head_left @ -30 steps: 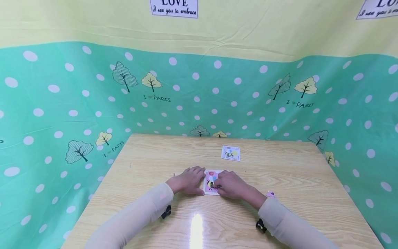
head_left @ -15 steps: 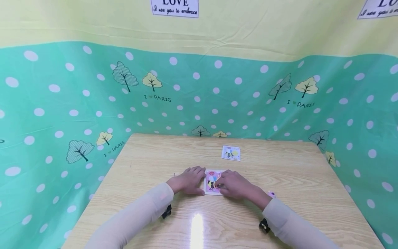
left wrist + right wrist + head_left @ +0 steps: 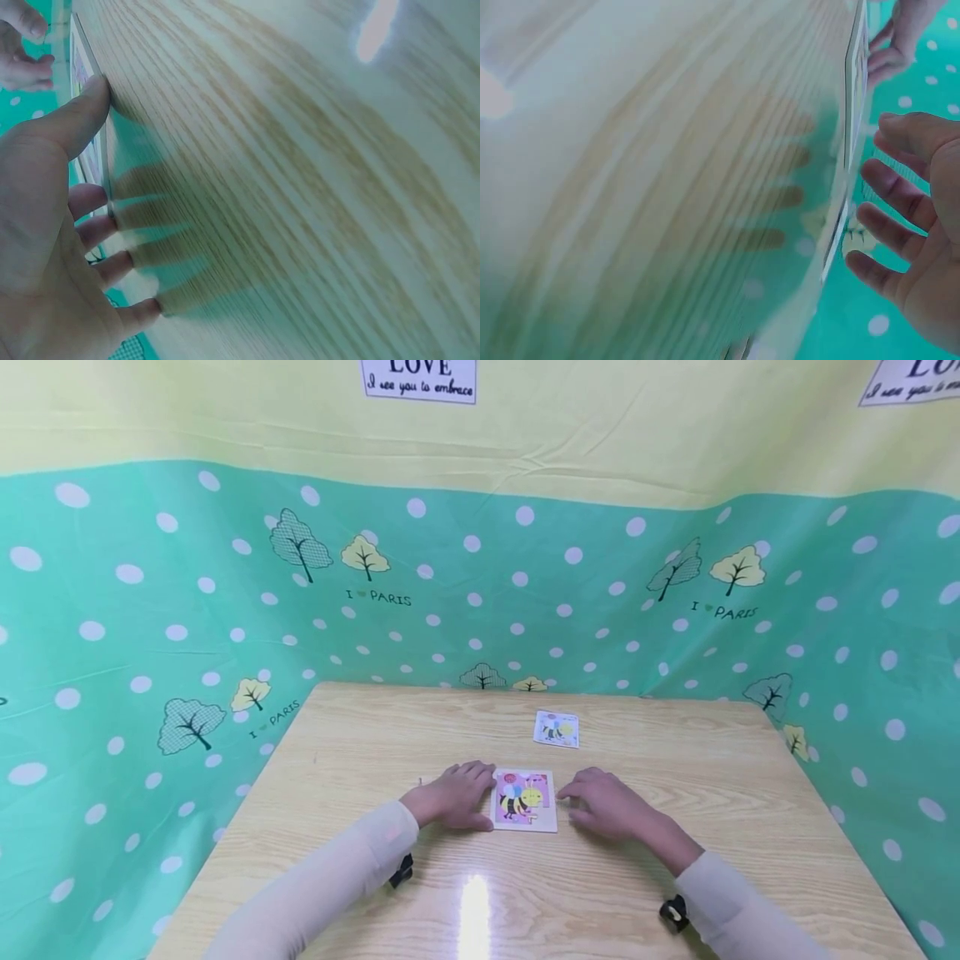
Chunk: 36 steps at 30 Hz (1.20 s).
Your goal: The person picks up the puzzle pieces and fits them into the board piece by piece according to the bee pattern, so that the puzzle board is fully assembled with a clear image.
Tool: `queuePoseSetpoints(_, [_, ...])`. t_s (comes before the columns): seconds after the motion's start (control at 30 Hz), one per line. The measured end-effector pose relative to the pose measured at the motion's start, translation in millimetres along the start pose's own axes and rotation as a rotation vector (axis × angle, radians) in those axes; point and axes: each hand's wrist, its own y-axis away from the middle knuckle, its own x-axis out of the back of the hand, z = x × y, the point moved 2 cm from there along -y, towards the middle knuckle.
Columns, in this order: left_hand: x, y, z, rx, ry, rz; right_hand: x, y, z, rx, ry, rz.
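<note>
A square bee puzzle board [image 3: 524, 799] lies flat near the middle of the wooden table [image 3: 360, 752]. My left hand [image 3: 459, 795] rests on the table against the board's left edge, thumb and fingertips touching its side [image 3: 94, 97]. My right hand [image 3: 600, 802] hovers just right of the board with its fingers relaxed and spread, holding nothing [image 3: 907, 217]. In the right wrist view the board [image 3: 855, 82] shows edge-on beyond my fingers. A small bee picture card [image 3: 557, 728] lies farther back on the table.
Green polka-dot cloth [image 3: 150, 610] with tree prints walls the table on the left, back and right. A bright light reflection [image 3: 474, 910] sits on the near tabletop. A wrist camera strap [image 3: 672, 912] shows at my right sleeve.
My right hand has lifted off the puzzle board and drawn back to the right, uncovering the bee picture. The left hand and the board have stayed put.
</note>
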Motion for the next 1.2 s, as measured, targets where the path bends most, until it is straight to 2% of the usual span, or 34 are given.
queuePoseSetpoints(0.33, [1.6, 0.5, 1.1, 0.003, 0.016, -0.002, 17, 36, 35, -0.068, 0.014, 0.075])
queuePoseSetpoints(0.8, [-2.1, -1.7, -2.1, 0.007, 0.020, 0.000, 19, 74, 67, -0.168, 0.004, 0.062])
queuePoseSetpoints(1.0, [-3.6, -2.8, -3.1, 0.001, 0.010, 0.005, 19, 90, 76, -0.149, -0.022, 0.020])
queuePoseSetpoints(1.2, [-3.2, -2.9, -3.2, 0.004, 0.013, 0.006, 17, 99, 82, -0.131, -0.010, 0.021])
